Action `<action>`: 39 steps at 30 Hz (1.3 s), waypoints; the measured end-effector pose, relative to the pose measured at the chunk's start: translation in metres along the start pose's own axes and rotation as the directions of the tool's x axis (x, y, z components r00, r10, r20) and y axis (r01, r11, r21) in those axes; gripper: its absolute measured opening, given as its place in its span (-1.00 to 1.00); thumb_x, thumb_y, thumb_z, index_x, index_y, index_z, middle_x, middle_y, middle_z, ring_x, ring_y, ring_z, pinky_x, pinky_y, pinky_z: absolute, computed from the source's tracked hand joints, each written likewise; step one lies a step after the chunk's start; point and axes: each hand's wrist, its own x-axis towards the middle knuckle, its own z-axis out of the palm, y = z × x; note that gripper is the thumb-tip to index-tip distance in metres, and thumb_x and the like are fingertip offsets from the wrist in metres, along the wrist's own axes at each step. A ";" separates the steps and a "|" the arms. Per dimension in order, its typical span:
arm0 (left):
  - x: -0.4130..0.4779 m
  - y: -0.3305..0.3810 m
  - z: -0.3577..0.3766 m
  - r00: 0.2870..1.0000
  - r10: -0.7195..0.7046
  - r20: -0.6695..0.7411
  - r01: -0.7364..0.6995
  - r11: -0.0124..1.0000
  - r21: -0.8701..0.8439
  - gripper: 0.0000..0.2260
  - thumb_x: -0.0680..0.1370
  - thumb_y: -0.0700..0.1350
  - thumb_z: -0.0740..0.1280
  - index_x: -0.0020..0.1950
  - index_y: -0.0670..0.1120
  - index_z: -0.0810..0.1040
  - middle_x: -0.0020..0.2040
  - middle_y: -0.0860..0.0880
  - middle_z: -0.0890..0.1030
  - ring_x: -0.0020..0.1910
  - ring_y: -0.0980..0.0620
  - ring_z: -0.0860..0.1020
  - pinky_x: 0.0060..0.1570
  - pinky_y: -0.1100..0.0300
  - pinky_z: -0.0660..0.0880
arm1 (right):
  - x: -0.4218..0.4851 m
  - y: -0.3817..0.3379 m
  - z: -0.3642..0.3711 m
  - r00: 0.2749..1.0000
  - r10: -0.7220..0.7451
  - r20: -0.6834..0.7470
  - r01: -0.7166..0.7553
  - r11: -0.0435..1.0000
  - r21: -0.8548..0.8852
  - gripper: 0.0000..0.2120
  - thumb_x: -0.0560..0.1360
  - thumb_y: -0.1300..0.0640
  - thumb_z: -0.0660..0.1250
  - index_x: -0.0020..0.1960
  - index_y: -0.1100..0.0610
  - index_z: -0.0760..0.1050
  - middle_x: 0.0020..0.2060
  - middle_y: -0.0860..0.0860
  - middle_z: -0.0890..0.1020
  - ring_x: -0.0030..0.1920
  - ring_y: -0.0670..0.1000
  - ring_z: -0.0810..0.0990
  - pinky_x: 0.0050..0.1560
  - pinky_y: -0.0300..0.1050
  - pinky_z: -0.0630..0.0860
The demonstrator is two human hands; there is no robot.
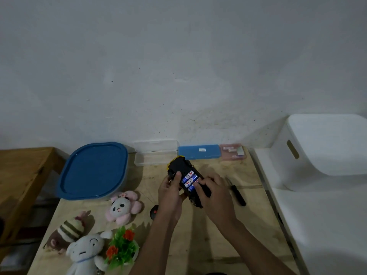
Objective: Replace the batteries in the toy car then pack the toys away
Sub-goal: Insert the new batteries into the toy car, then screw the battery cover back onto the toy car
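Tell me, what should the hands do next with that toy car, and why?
Probably press the nearest battery flat into its slot with the right hand: the car lies belly-up in the left hand, cover off, and those fingertips rest on that battery.
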 end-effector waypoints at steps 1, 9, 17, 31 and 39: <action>-0.001 0.000 0.001 1.000 0.005 0.006 -0.005 1.000 0.009 -0.82 0.62 -0.15 0.30 0.18 -0.17 0.59 0.08 -0.19 0.66 0.05 -0.13 0.62 -0.07 -0.02 0.62 | 0.000 0.001 -0.002 1.000 -0.030 -0.002 0.030 0.998 -0.054 -0.73 0.56 -0.09 0.28 0.10 0.06 0.60 0.10 -0.07 0.51 0.07 -0.09 0.50 -0.09 -0.23 0.51; 0.003 0.001 -0.001 0.999 0.012 0.048 -0.017 0.993 0.116 -0.80 0.62 -0.12 0.31 0.21 -0.13 0.59 0.05 -0.13 0.69 0.03 -0.10 0.64 -0.10 0.03 0.61 | -0.006 0.018 -0.022 0.994 -0.107 0.020 0.107 0.994 0.013 -0.60 0.61 -0.15 0.06 0.19 -0.02 0.57 0.05 -0.13 0.55 0.04 -0.18 0.50 -0.07 -0.27 0.47; 0.007 0.003 -0.005 0.996 -0.036 0.087 0.017 0.978 0.206 -0.79 0.62 -0.13 0.31 0.22 -0.12 0.59 0.11 -0.15 0.68 0.07 -0.11 0.64 -0.13 0.06 0.62 | -0.015 0.099 -0.018 0.919 0.380 0.108 -0.347 0.907 -0.240 -0.59 0.58 -0.09 0.22 0.40 -0.03 0.39 0.30 -0.04 0.48 0.17 0.02 0.56 0.04 -0.07 0.52; 0.002 0.003 -0.019 0.987 -0.098 0.124 0.067 0.970 0.235 -0.77 0.60 -0.12 0.33 0.22 -0.14 0.60 -0.04 -0.09 0.71 -0.07 -0.06 0.66 -0.19 0.07 0.60 | -0.001 0.132 0.004 0.844 0.497 0.200 -0.470 0.866 -0.170 -0.58 0.47 0.07 0.45 0.29 0.11 0.51 0.24 0.08 0.55 0.16 0.09 0.57 0.10 -0.05 0.54; 0.003 0.012 -0.026 0.994 -0.080 0.076 0.057 0.963 0.262 -0.81 0.58 -0.11 0.35 0.15 -0.11 0.64 -0.09 -0.08 0.73 -0.10 -0.06 0.66 -0.14 0.02 0.59 | 0.023 0.071 -0.052 0.825 0.421 0.377 -0.555 0.730 0.398 -0.82 0.53 0.09 0.38 0.13 0.04 0.61 -0.03 -0.07 0.68 -0.12 -0.15 0.58 -0.18 -0.30 0.40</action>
